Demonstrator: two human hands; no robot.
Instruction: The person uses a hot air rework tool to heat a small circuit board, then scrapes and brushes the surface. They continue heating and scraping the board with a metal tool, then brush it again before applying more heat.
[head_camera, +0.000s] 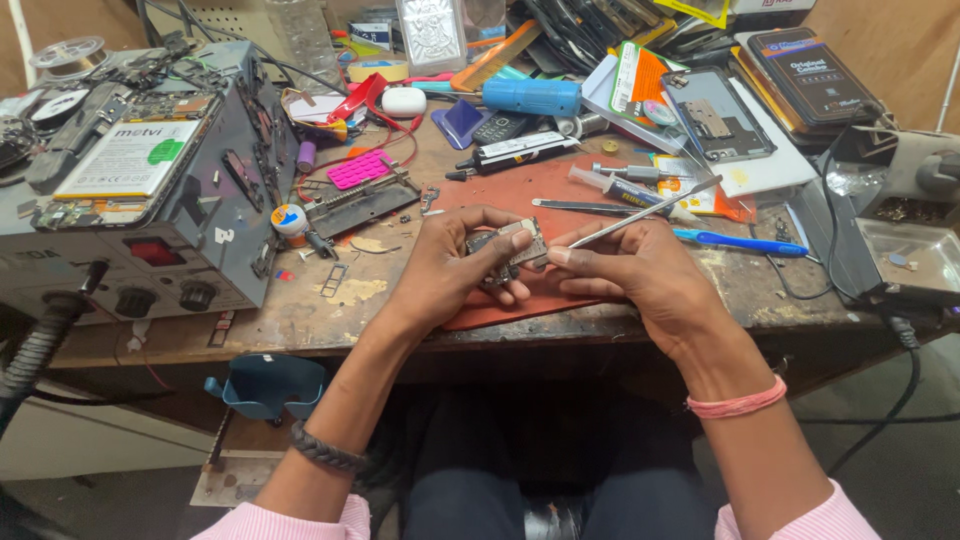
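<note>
My left hand (455, 262) grips a small circuit board (512, 246) just above the front of a red work mat (520, 200). My right hand (625, 265) pinches a thin metal tool (655, 210), probably tweezers, whose near end meets the board's right edge while its far end points up and to the right. Both hands hover close together over the wooden bench (330, 310). A dark beaded band sits on my left wrist and a pink band on my right.
A grey power supply box (170, 190) with knobs fills the left. Scattered around the mat are a syringe (620, 183), a blue pen (740, 243), a blue cylinder (530, 97), a phone back (715, 115), a black marker (510, 152) and a metal tray (915, 255).
</note>
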